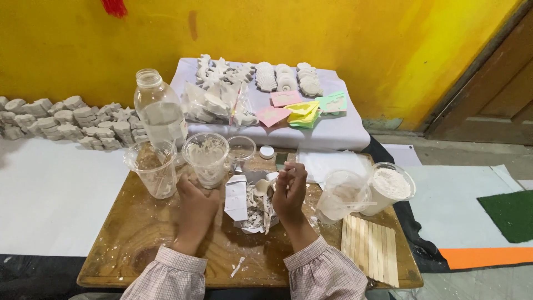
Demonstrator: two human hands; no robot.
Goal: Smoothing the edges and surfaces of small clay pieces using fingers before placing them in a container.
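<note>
My left hand [195,208] grips the base of a clear plastic cup [206,157] smeared with white plaster, standing on a low wooden board [133,233]. My right hand [289,191] pinches a thin white stick [271,206] that points down into a torn paper wrapper [244,203] holding white plaster scraps. A small white spoon [261,186] lies on the scraps between the hands.
A second smeared cup [152,166] and a clear bottle [160,108] stand left. Two cups with white powder [388,186] and a row of wooden sticks [369,247] sit right. Plaster casts [72,119] line the yellow wall; more casts and coloured moulds [302,108] lie on a white cloth.
</note>
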